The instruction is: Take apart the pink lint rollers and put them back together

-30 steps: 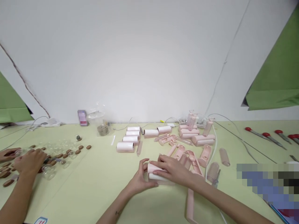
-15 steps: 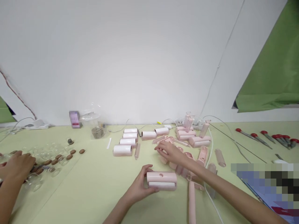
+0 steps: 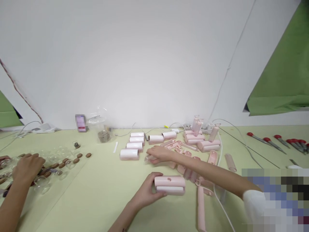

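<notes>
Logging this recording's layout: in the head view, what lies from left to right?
Co-worker's hands, clear bag, white strip, nearest white roll, held pink case, long pink bar, rightmost pink tube, red-ended tools.

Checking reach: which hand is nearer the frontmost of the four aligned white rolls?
Right. The right hand is close beside that white roll; the left hand is farther, toward the camera.
</notes>
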`<state>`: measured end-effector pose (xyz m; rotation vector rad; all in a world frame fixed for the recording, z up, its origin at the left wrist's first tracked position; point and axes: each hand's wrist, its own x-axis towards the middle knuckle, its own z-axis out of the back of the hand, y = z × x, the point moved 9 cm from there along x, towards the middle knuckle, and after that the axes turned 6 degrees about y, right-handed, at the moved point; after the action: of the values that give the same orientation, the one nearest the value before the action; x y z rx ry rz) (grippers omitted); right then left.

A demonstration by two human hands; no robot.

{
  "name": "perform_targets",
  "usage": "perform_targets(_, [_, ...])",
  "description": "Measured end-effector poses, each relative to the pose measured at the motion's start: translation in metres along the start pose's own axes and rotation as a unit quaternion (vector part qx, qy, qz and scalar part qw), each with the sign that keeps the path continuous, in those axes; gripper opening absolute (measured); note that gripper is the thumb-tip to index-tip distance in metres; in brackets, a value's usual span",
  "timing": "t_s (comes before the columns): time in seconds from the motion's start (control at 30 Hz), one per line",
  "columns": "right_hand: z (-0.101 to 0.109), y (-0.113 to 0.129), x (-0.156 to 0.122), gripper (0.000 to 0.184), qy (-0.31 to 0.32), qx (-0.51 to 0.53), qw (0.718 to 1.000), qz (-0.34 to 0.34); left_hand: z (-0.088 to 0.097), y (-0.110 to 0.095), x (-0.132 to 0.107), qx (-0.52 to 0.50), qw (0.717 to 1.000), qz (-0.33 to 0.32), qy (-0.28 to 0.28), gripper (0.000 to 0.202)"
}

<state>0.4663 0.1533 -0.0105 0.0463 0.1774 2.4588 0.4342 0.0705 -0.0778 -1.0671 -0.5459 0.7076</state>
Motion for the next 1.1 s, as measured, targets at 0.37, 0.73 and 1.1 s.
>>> perform_targets(0.37, [0.031, 0.022, -0.132, 0.022, 0.053, 0.031, 0.993, -0.099, 0.0, 0.001, 0.001, 0.007, 1.0, 0.0, -0.004, 0.05])
perform_targets(0.73, [0.041, 0.056, -0.093, 0.017, 0.19, -0.108, 0.975, -0.046, 0.0, 0.001, 0.001, 0.018, 1.0, 0.002, 0.0, 0.053])
perform_targets(1.1, [0.026, 0.071, -0.065, 0.015, 0.249, -0.15, 0.954, -0.068, 0.002, -0.002, -0.003, 0.073, 0.997, 0.008, -0.012, 0.065])
